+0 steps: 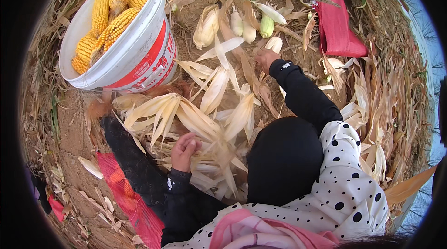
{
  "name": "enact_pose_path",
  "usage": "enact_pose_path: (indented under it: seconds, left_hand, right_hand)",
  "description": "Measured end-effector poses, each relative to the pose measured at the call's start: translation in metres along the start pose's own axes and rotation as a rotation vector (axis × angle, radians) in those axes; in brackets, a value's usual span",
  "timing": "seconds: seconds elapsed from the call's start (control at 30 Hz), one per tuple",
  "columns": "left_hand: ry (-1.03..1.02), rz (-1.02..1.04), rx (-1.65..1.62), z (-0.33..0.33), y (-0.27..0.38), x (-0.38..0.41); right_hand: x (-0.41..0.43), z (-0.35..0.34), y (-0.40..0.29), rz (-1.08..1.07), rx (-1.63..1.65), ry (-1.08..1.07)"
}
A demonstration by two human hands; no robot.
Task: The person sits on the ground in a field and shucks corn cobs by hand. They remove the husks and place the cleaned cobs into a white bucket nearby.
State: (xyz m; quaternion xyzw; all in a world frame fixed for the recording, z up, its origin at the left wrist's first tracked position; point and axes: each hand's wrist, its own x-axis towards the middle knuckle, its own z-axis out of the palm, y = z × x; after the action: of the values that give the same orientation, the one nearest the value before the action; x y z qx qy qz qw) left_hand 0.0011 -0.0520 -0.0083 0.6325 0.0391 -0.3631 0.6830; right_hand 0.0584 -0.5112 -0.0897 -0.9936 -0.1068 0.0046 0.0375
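My left hand [185, 153] is above the husk pile, fingers loosely curled, thumb apart, with nothing visible in it. Under and beside it spread pale dry corn husks [200, 119]. My right hand [267, 59] is low over the soil, right against a pale husked ear of corn [274, 44]; its fingertips are partly hidden, so a grip cannot be made out. Just beyond lie a green-husked ear [267, 25], two small pale ears [242, 27] and a larger ear in its husk [206, 27].
At upper left a white plastic bucket [146, 53] tilts, holding several yellow corn cobs [115, 22]. A red woven bag [337, 22] lies upper right. By my left leg is a red mesh sack [122, 182] with orange-yellow contents. Dry corn stalks [401, 102] bank up on the right.
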Motion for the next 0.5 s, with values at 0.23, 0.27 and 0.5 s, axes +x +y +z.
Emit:
enact_pose_path:
  seconds: [0.23,0.27,0.5]
  left_hand:
    - [-0.071,0.224,-0.097,0.01,0.011,-0.004]
    - [-0.064,0.262,-0.075,0.012,0.014,-0.007]
    - [0.003,0.344,0.086,0.001,0.0,-0.01]
  right_hand:
    - [0.031,-0.165,-0.046,0.194,1.052,0.058]
    - [0.034,-0.188,-0.069,0.137,1.178,0.012]
    - [0.028,-0.31,-0.225,-0.052,1.103,-0.11]
